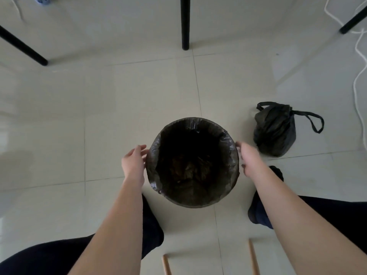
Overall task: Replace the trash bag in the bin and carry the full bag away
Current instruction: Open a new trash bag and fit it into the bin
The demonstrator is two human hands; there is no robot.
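Closest to the camera, two wooden legs [253, 257] poke up from the bottom edge, with dark trouser legs [151, 225] on either side of them over the pale tiled floor [59, 120]. Both bare forearms reach forward from there. The left hand [133, 160] sits at the left side of the bin [234, 181], fingers spread loosely and open, right by the rim, gripping nothing; whether it touches the plastic is hard to tell. The right hand [248, 157] mirrors it at the right side of the rim, fingers relaxed and open, also holding nothing. Between them stands the round bin, upright, and a fresh black bag [154, 155] lines it, folded over the rim all the way round, crumpled at the bottom. Just beyond the right hand, near the bin but apart from it, the full bag [275, 130] rests on the floor, tied, its handle loops sticking out. Farther off, three black table legs [185, 22] stand on the tiles, and a white cable [357, 76] snakes along the right edge.
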